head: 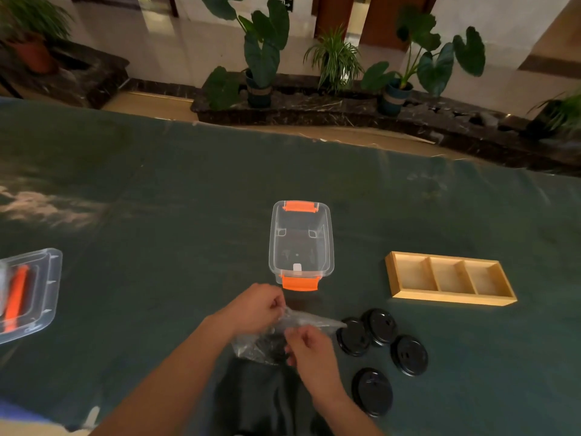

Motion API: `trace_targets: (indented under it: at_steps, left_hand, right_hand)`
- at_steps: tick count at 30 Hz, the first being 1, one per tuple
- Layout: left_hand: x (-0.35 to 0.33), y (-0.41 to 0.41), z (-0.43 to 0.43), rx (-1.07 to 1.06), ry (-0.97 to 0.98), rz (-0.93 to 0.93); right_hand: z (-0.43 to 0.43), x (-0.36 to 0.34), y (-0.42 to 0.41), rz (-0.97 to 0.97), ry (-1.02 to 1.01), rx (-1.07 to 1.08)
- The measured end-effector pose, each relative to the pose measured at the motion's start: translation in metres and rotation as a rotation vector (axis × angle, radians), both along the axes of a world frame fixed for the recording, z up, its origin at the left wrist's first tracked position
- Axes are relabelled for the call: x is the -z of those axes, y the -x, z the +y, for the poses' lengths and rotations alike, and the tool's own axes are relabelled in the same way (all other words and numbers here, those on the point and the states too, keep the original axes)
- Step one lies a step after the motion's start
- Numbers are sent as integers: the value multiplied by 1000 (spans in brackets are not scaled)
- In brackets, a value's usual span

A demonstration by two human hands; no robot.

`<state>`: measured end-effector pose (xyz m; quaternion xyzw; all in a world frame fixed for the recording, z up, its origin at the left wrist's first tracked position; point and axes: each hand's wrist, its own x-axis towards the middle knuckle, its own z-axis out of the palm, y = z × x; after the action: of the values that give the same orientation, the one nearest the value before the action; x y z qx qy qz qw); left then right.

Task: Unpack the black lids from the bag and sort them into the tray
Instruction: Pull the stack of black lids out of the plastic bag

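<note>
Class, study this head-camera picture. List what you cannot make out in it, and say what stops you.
Head view: contents of the plastic bag; crumpled film, the left hand and the right hand hide them.
Head view: the clear box lid at left; cut off by the frame edge.
Head view: markings on the black lids; too small and dim.

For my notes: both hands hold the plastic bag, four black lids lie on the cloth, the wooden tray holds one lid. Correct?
No: the head view shows the wooden tray empty. The left hand and right hand do hold the plastic bag; four black lids lie on the cloth.
</note>
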<state>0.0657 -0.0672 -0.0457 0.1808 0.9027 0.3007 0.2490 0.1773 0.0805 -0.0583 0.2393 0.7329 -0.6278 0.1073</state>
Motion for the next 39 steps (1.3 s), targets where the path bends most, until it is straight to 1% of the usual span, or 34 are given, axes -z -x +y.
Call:
trace_targets:
  at_steps: [1, 2, 4, 6, 8, 12, 15, 17, 20, 22, 24, 26, 28, 31, 34, 36, 37, 38, 39]
  left_hand:
    - [0, 1, 1, 12, 3, -23]
    - [0, 1, 2, 15, -6, -54]
    - [0, -2, 2, -2, -67, -127]
    - [0, -5, 1, -19, -144, -213]
    - [0, -8, -3, -39, -214, -305]
    - [2, -11, -6, -55, -290, -425]
    - [1, -12, -7, -48, -344, -490]
    - [0, -11, -8, -86, -390, -492]
    - [4, -1, -7, -281, -454, -428]
    - [7, 8, -6, -356, -390, -315]
    - [10, 17, -5, -334, -250, -140]
    - [11, 24, -4, -281, -111, 33]
    - [9, 28, -3, -247, -49, 149]
    - [5, 28, 2, -224, 43, 271]
    - [3, 25, 7, -212, 100, 288]
    - [-2, 19, 8, -241, 44, 279]
    - [-5, 12, 8, -263, 1, 317]
    - [-8, 4, 8, -296, -57, 385]
    - [-12, -7, 8, -342, -121, 472]
  right_hand:
    - [-3, 0, 5, -93, 151, 81]
    - [-5, 0, 11, -140, 272, 165]
    - [-6, -2, 21, -165, 385, 269]
    - [-4, -5, 24, -179, 384, 273]
    - [-3, -8, 23, -214, 335, 233]
    - [-1, -8, 21, -288, 284, 185]
    - [-2, -7, 18, -262, 288, 181]
    - [-3, -7, 14, -225, 252, 177]
    - [0, -1, 0, -209, 189, 204]
    - [5, 4, -15, -252, 132, 190]
    - [10, 7, -31, -348, 84, 137]
    - [13, 9, -48, -430, 29, 32]
    - [14, 12, -60, -478, -38, -53]
    - [12, 14, -63, -536, -52, -185]
    - [12, 12, -64, -536, -97, -227]
    - [5, -2, -68, -483, -224, -306]
    - [8, -6, -71, -383, -313, -308]
    - [12, -7, -75, -240, -416, -286]
    - [15, -6, -73, -37, -543, -273]
